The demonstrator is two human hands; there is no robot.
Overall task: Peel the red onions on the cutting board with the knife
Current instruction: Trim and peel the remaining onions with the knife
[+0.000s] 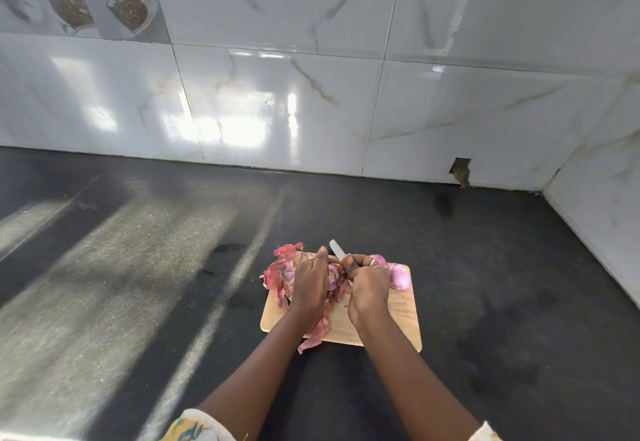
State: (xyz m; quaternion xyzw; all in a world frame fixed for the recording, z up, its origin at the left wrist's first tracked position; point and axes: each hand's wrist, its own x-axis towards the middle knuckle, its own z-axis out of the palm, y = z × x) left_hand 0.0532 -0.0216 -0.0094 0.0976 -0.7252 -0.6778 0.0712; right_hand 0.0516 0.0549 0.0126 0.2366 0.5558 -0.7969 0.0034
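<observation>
A wooden cutting board (401, 316) lies on the dark counter. My left hand (310, 285) grips a red onion (334, 278) above the board's left part; only a purple patch of it shows between my hands. My right hand (367, 285) is closed around a knife (337, 249), whose pale blade sticks out beyond my fingers, next to the onion. Two peeled pink onions (400, 276) rest at the board's far right corner. Red onion skins (282, 267) are heaped on the board's left side, and some (317, 333) hang over its near edge.
The dark counter (138, 267) runs left and right of the board, streaked with sunlight on the left. A glossy white marble-tiled wall (311, 94) stands behind, and another wall (606, 215) closes the right side. A small hole (460, 169) sits low in the back wall.
</observation>
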